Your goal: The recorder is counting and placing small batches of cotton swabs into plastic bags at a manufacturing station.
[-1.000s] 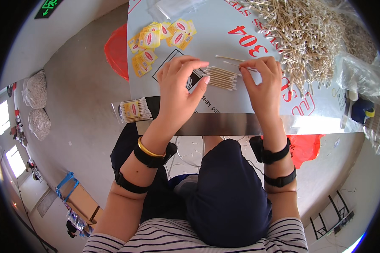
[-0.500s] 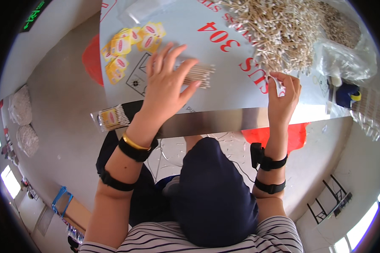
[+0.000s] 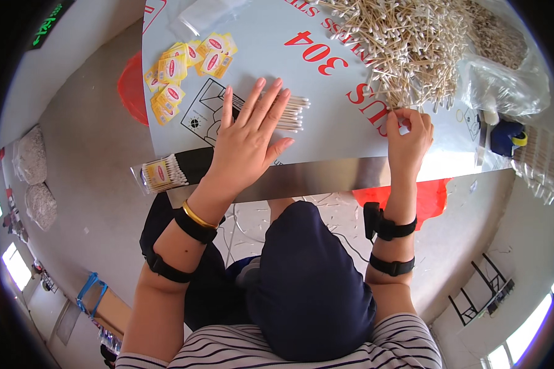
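Observation:
My left hand (image 3: 250,138) lies flat with fingers spread on a small row of cotton swabs (image 3: 292,113) on the grey table (image 3: 332,132). At the near edge of a big loose heap of cotton swabs (image 3: 406,43), my right hand (image 3: 409,140) has its fingertips pinched together; what they pinch is too small to tell. A pile of small yellow labels with red ovals (image 3: 184,64) lies to the left of my left hand. A filled clear packet of swabs with a yellow label (image 3: 161,173) sits at the table's near left edge.
A clear plastic bag (image 3: 501,89) lies right of the heap, with a blue and yellow object (image 3: 506,138) below it. More swabs lie at the far right (image 3: 535,160). Red stools (image 3: 132,89) stand beside and under the table. Two filled bags (image 3: 34,172) rest on the floor at left.
Both hands were together over the swab row. My right hand has moved right to the heap's edge, and my left hand has flattened on the row.

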A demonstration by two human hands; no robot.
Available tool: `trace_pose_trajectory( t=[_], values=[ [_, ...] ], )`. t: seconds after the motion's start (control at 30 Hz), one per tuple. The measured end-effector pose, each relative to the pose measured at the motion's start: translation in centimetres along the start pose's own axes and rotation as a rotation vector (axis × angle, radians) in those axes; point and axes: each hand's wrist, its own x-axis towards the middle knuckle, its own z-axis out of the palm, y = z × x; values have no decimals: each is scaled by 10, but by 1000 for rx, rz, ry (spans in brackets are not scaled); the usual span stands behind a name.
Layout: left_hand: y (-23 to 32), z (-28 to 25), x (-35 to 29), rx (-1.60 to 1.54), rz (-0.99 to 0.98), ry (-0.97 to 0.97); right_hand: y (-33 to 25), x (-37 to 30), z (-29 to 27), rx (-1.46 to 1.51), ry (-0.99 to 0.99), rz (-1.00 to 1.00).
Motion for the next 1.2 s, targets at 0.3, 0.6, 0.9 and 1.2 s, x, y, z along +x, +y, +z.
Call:
trace_pose_trajectory(
  t=[0.3,0.6,0.9,1.2],
  values=[
    [8,9,-4,-38,-48,34,-27,-18,-17,155,-70,-47],
    [18,18,-8,-35,-98,45,-41,54,-11,-69,112,-216],
    [16,19,-12,-87,-93,115,-110,38,14,208,-177,-622],
    [6,9,-17,-258,-163,339,-128,30,35,258,-262,-573]
  ],
)
